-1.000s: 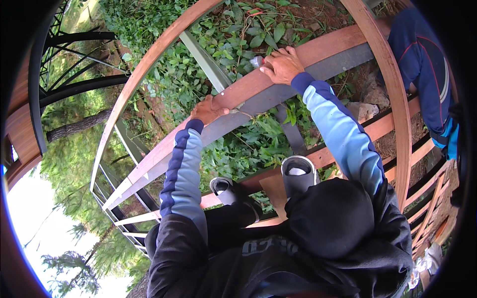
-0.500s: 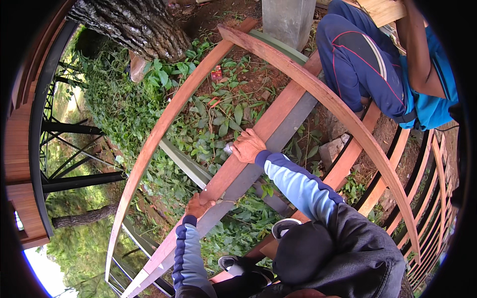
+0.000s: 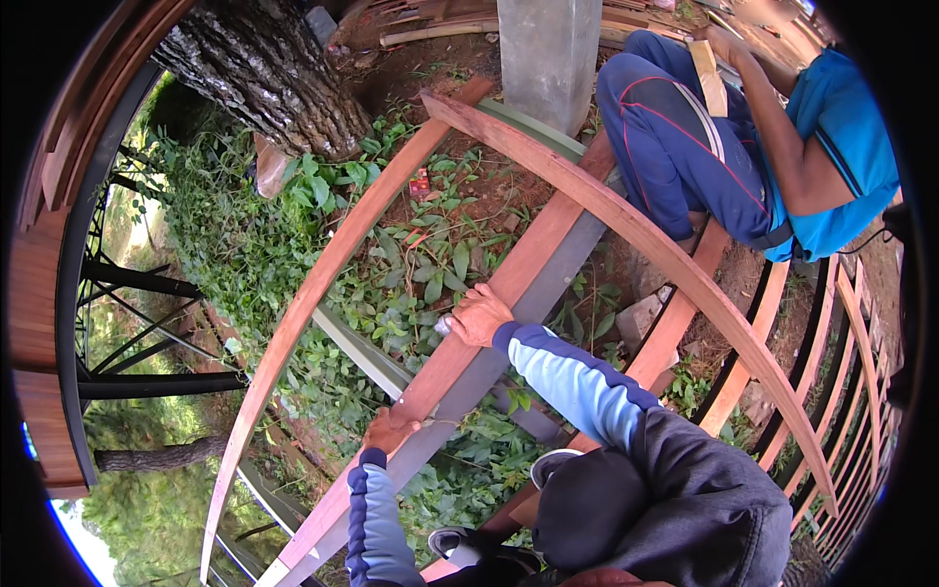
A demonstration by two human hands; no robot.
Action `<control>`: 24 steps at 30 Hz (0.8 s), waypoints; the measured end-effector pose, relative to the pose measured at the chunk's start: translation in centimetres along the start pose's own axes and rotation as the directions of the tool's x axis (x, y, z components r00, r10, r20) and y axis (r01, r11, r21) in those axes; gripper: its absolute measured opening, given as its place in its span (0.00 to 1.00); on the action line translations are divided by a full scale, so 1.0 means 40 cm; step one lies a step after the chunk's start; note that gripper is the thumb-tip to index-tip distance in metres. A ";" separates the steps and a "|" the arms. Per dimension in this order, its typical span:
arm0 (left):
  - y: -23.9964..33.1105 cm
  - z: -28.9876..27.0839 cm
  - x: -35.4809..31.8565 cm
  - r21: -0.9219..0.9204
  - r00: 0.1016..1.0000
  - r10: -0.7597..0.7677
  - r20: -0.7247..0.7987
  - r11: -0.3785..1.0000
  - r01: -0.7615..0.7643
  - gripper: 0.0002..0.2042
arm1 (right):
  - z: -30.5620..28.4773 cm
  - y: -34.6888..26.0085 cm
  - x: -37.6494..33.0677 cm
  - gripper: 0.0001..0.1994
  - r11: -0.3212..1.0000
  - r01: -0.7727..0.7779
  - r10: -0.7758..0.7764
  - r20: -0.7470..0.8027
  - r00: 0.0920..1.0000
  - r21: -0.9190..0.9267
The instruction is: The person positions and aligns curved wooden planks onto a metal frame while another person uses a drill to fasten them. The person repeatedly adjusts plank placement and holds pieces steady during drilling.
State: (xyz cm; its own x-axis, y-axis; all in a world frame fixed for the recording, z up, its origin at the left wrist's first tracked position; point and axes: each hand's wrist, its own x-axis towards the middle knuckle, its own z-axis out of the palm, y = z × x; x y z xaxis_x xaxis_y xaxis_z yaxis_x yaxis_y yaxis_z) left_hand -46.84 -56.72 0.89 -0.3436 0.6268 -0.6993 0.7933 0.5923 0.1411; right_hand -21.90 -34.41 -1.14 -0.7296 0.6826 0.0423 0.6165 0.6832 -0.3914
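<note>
A long reddish-brown wooden plank (image 3: 533, 249) runs diagonally, from the lower left to the upper right, along a dark grey beam (image 3: 562, 269). My left hand (image 3: 390, 430) grips the plank's left edge, low down. Farther along it, my right hand (image 3: 479, 315) is closed over the same edge. A small pale object (image 3: 443, 325) shows at the right hand's fingertips; its kind is unclear. Two curved wooden strips, a left one (image 3: 298, 303) and a right one (image 3: 675, 249), meet in a point beyond my hands. The right strip crosses over the plank.
Another person in blue (image 3: 685, 137) sits at the upper right, holding a pale wood piece (image 3: 708, 80). A concrete post (image 3: 548, 59) and a tree trunk (image 3: 279, 78) stand beyond. Leafy plants (image 3: 381, 284) grow below the plank; curved slats (image 3: 753, 362) fan out to the right.
My view has shifted slightly, so the scene sits lower. Both my hands keep their places on the plank. The other person's wood piece has come down and left, closer to their knees.
</note>
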 end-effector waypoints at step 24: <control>0.000 0.000 0.007 0.013 1.000 -0.013 0.003 1.000 0.013 0.46 | -0.020 0.019 0.017 0.27 0.998 0.045 -0.061 0.332 0.941 0.053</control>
State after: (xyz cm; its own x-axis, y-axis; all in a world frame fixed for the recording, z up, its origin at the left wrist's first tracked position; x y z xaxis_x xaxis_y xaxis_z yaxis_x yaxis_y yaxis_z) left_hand -46.94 -56.56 0.67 -0.3527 0.6173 -0.7033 0.7950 0.5940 0.1227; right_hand -21.68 -33.20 -0.66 -0.8224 0.5153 -0.2413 0.5661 0.6985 -0.4377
